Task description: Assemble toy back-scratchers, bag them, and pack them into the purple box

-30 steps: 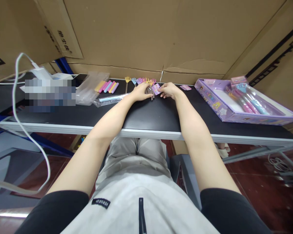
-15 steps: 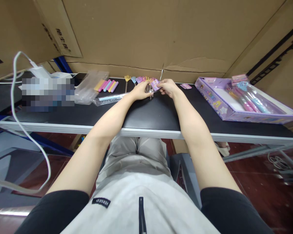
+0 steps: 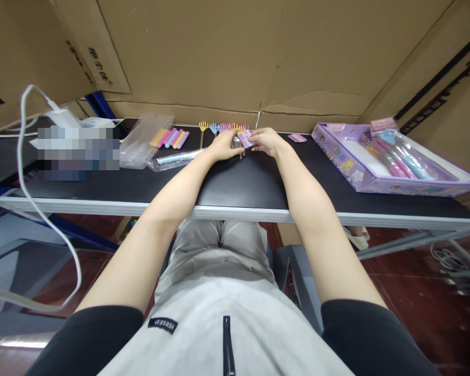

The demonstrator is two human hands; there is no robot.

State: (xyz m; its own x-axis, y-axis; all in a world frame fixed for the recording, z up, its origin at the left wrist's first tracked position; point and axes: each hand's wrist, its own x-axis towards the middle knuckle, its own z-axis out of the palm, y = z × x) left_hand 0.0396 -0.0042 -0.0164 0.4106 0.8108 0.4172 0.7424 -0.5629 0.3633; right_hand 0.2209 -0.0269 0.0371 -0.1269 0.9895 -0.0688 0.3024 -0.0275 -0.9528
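Note:
A small purple printed card [image 3: 245, 138] is between my two hands, at the right end of a long clear plastic bag [image 3: 168, 163]. A light-blue handle [image 3: 184, 156] lies inside that bag. My left hand [image 3: 224, 147] is closed around the bag's end, its thumb toward the card. My right hand [image 3: 267, 141] pinches the card's right edge with its fingertips, the other fingers loosely bent. Just beyond my hands lie several back scratchers with claw-shaped heads, among them a yellow one [image 3: 203, 127] and a blue one [image 3: 213, 128]. My left hand partly hides their rods.
Several coloured handles [image 3: 173, 138] lie beside a stack of clear bags [image 3: 143, 143] at left. Another card [image 3: 297, 138] rests right of my hands. A purple display box [image 3: 360, 180] holds bagged back scratchers [image 3: 405, 156]. A white cable [image 3: 22, 136] hangs at left; cardboard [image 3: 203, 62] walls the back.
The card has shifted slightly left, toward my left hand. My right fingers have loosened and spread a little. My left hand has barely moved.

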